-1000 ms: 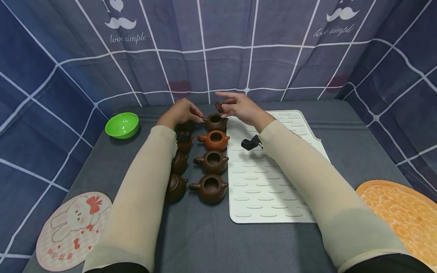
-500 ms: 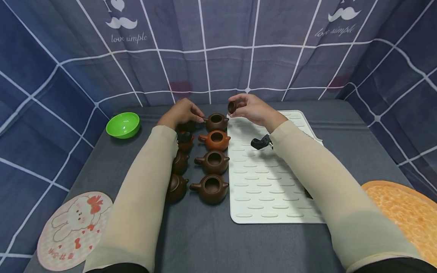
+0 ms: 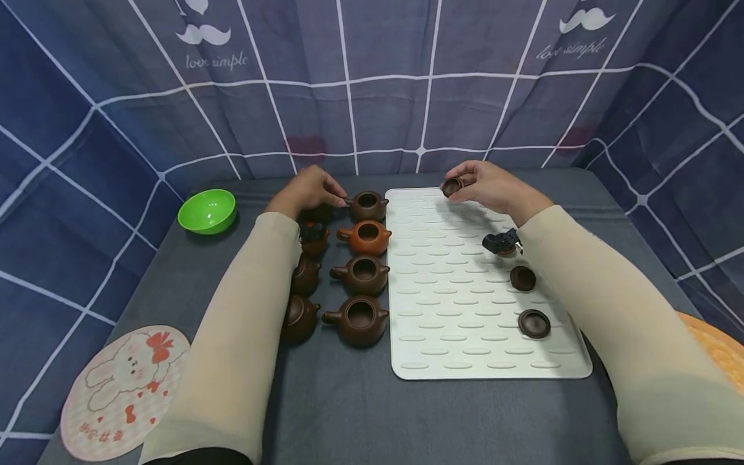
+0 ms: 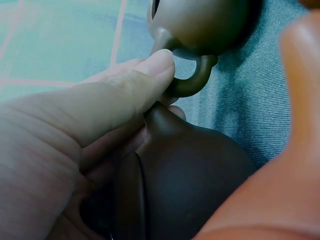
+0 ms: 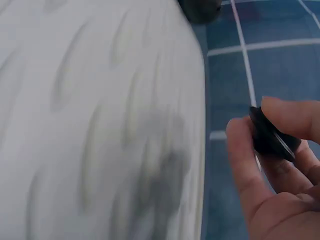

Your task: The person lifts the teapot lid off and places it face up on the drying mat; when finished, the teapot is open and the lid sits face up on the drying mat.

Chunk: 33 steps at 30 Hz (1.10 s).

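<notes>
Your left hand (image 3: 308,194) reaches toward the far edge of the grey worktop (image 3: 343,407), thumb and fingers closed on the handle of a brown teapot (image 3: 368,206) that stands open-topped. In the left wrist view, the spout of a lidded teapot (image 4: 195,175) sits right at those fingers. Your right hand (image 3: 494,187) pinches a small dark lid (image 3: 452,187) between thumb and fingertips — tilted, and raised over the far edge of the white mat (image 3: 430,352).

Nearer you from the held pot, an orange teapot (image 3: 367,238) and two more brown pots, all uncovered, line up along the mat's left edge. Your left sleeve partly hides another row of pots beside them. Toward the mat's right edge lie two dark lids (image 3: 534,323), one nearer you than the other. A green bowl (image 3: 207,212) sits by the worktop's far left corner; a round rabbit placemat (image 3: 124,387) lies at the near left corner.
</notes>
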Each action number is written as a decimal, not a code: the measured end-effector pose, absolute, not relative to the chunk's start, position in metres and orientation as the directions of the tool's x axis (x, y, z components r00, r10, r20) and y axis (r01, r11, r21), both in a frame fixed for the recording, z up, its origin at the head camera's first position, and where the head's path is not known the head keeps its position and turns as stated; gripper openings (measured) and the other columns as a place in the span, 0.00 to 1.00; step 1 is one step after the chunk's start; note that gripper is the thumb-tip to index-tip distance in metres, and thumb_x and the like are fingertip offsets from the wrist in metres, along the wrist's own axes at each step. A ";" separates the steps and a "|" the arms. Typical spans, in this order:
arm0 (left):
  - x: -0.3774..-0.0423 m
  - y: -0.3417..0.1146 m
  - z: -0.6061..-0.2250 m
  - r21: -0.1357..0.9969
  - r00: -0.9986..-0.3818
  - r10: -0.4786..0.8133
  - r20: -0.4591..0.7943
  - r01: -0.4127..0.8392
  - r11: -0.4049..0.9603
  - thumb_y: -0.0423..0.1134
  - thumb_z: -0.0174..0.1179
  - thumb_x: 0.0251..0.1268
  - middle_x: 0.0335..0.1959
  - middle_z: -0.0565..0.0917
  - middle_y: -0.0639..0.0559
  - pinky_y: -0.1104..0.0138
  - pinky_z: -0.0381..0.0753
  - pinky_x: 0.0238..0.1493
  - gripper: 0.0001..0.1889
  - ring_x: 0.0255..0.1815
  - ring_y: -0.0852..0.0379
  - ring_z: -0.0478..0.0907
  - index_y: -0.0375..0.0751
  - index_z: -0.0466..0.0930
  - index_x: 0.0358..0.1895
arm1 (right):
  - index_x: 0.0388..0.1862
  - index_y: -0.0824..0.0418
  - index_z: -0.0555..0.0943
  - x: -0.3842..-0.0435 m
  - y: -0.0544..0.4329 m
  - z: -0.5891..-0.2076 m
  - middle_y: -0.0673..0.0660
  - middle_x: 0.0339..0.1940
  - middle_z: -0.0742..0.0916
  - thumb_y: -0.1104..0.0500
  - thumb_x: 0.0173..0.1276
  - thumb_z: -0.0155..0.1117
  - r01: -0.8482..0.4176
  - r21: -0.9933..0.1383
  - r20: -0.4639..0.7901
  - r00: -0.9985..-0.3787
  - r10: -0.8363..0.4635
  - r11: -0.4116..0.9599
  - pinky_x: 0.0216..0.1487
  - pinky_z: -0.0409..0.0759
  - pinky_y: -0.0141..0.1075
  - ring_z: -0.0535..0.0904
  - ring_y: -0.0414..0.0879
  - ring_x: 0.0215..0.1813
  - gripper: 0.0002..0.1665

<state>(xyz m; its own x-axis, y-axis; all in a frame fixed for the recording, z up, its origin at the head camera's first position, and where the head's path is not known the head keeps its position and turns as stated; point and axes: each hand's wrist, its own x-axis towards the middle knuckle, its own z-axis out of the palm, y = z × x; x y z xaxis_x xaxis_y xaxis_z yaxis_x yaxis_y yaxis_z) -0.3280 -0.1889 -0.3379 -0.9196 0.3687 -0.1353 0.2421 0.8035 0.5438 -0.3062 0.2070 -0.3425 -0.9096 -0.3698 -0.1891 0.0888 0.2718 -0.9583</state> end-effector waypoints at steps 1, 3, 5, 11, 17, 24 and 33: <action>-0.328 -0.189 -0.338 0.546 -0.920 0.367 -0.138 0.239 0.803 0.38 0.76 0.67 0.49 0.90 0.46 0.54 0.77 0.61 0.11 0.51 0.49 0.83 0.40 0.93 0.49 | 0.68 0.70 0.69 -0.305 0.214 -0.344 0.66 0.60 0.83 0.76 0.71 0.68 0.089 -0.946 -0.204 -0.911 -0.358 0.312 0.64 0.76 0.51 0.81 0.51 0.57 0.29; -0.327 -0.190 -0.337 0.550 -0.921 0.363 -0.138 0.234 0.802 0.38 0.76 0.66 0.49 0.90 0.46 0.54 0.77 0.61 0.11 0.51 0.49 0.83 0.40 0.94 0.49 | 0.68 0.69 0.70 -0.302 0.228 -0.347 0.64 0.61 0.83 0.73 0.71 0.71 0.089 -0.916 -0.232 -0.914 -0.334 0.392 0.64 0.76 0.52 0.80 0.50 0.56 0.30; -0.326 -0.189 -0.337 0.556 -0.921 0.364 -0.140 0.232 0.798 0.38 0.76 0.66 0.49 0.90 0.46 0.54 0.78 0.61 0.11 0.51 0.49 0.83 0.40 0.93 0.49 | 0.69 0.68 0.71 -0.299 0.241 -0.350 0.64 0.62 0.81 0.69 0.72 0.73 0.083 -0.883 -0.253 -0.914 -0.318 0.462 0.61 0.76 0.50 0.79 0.49 0.56 0.31; -0.327 -0.189 -0.338 0.552 -0.919 0.366 -0.148 0.230 0.802 0.39 0.75 0.67 0.50 0.90 0.46 0.53 0.77 0.63 0.11 0.53 0.49 0.83 0.41 0.93 0.50 | 0.69 0.69 0.70 -0.293 0.271 -0.360 0.65 0.61 0.79 0.67 0.71 0.75 0.057 -0.842 -0.259 -0.915 -0.310 0.536 0.55 0.80 0.43 0.79 0.50 0.55 0.32; -0.326 -0.189 -0.338 0.541 -0.922 0.358 -0.145 0.229 0.809 0.39 0.75 0.68 0.50 0.90 0.47 0.53 0.76 0.64 0.10 0.53 0.50 0.82 0.42 0.94 0.49 | 0.65 0.69 0.73 -0.289 0.284 -0.366 0.65 0.59 0.79 0.64 0.70 0.77 -0.017 -0.795 -0.210 -0.930 -0.301 0.606 0.53 0.77 0.38 0.77 0.51 0.54 0.31; -0.327 -0.188 -0.339 0.549 -0.922 0.360 -0.144 0.228 0.804 0.40 0.75 0.68 0.49 0.90 0.47 0.54 0.77 0.63 0.10 0.53 0.50 0.82 0.42 0.94 0.49 | 0.65 0.68 0.76 -0.286 0.284 -0.369 0.66 0.61 0.78 0.63 0.71 0.76 -0.056 -0.773 -0.184 -0.934 -0.308 0.632 0.60 0.71 0.49 0.75 0.57 0.58 0.28; -0.325 -0.188 -0.339 0.561 -0.924 0.353 -0.144 0.217 0.799 0.39 0.75 0.68 0.48 0.90 0.47 0.53 0.77 0.62 0.10 0.51 0.50 0.83 0.41 0.94 0.49 | 0.65 0.70 0.77 -0.285 0.279 -0.364 0.69 0.57 0.79 0.65 0.70 0.76 -0.128 -0.679 -0.174 -0.929 -0.328 0.722 0.61 0.69 0.59 0.74 0.64 0.59 0.28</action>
